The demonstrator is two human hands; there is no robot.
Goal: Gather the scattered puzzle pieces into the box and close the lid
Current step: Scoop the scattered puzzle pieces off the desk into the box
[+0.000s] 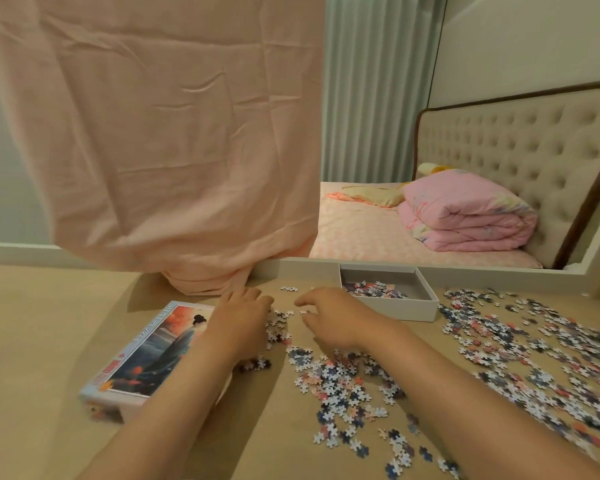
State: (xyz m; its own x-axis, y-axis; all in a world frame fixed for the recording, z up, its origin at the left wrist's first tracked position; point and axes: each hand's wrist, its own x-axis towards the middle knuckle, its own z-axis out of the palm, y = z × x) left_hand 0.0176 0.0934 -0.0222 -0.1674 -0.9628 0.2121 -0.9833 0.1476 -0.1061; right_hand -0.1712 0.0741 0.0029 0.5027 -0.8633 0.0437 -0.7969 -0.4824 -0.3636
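Scattered puzzle pieces (pixel 340 379) lie over the beige table, with a wide spread at the right (pixel 534 344). A white open box (pixel 406 308) stands at the back, and a small heap of pieces (pixel 371 289) lies inside it. The printed lid (pixel 146 358) lies picture side up at the left. My left hand (pixel 239 320) rests over a small cluster of pieces (pixel 279 329), fingers curved down onto the table. My right hand (pixel 329 317) hovers opposite it with curled fingers pointing left. Whether either hand holds pieces is hidden.
A pink cloth (pixel 174 150) hangs down to the table's back edge at the left. Behind the table a mirror shows a bed with a folded pink duvet (pixel 465 216). The table's raised white rim (pixel 309 266) runs along the back.
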